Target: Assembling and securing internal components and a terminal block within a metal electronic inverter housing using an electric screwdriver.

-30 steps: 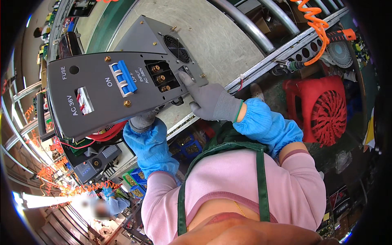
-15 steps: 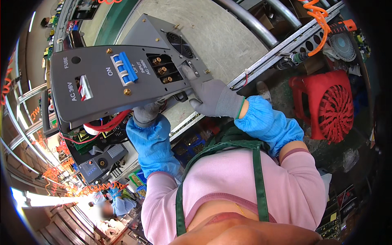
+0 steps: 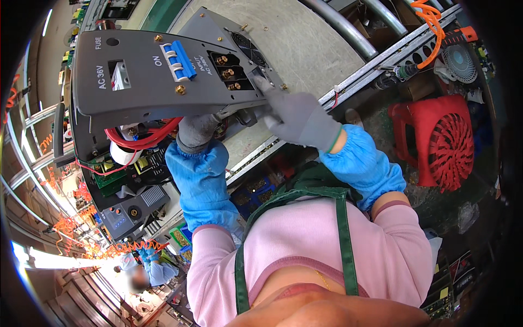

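A grey metal panel (image 3: 136,90) with a blue breaker switch (image 3: 184,60) and brass terminals (image 3: 227,72) is tilted up from a machine with exposed wiring. My left hand (image 3: 197,133), in a grey glove, reaches beneath the panel's near edge; its fingers are hidden. At the panel's right end, my right hand (image 3: 305,117), also gloved, straddles the edge, index finger on the upper face beside a slot, thumb lower down. Close to that thumb is a dark fitting (image 3: 243,117) under the edge. Thick red cable (image 3: 150,140) loops below the panel.
Behind the panel is a grey housing with a round fan grille (image 3: 248,48). Metal rollers (image 3: 348,32) lie at the back right. An orange coiled hose (image 3: 430,27) hangs there, near a red stool (image 3: 436,141). A control panel (image 3: 125,215) sits lower left.
The panel has shifted upward in view, uncovering more red cable and circuit board below. Red wires no longer show through its square window. Both hands have moved slightly with it.
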{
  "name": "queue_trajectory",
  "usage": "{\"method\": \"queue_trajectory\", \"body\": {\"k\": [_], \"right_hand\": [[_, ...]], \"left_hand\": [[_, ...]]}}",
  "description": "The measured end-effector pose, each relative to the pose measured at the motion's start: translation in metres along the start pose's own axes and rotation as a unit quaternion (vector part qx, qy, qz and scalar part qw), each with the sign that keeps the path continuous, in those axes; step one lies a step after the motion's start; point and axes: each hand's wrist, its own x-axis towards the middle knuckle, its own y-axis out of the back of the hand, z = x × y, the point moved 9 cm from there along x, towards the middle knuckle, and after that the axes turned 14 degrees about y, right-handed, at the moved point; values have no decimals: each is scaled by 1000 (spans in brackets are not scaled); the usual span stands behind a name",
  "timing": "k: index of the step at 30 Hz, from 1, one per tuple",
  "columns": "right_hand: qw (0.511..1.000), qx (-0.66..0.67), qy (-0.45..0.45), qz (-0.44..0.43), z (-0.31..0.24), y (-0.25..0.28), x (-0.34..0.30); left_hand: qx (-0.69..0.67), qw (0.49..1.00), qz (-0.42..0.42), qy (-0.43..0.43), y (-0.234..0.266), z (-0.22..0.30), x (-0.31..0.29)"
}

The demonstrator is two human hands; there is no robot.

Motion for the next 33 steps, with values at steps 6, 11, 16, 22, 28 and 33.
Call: {"method": "queue_trajectory", "body": {"k": [6,11,16,22,28,33], "right_hand": [[958,243,16,151,-8,43,39],[956,234,58,168,-4,29,60],[943,244,89,209,-7,40,62],[957,276,-37,86,-3,35,39],[998,66,7,-19,5,14,28],[951,228,100,183,-1,47,40]], "left_hand": [[273,953,83,-100,-22,31,-12],[150,981,110,-62,-24,25,-12],[159,975,154,-24,-8,17,-9],[221,960,172,-32,-4,14,-4],[279,940,195,-36,11,11,-6],[328,920,212,-42,18,8,-9]]}}
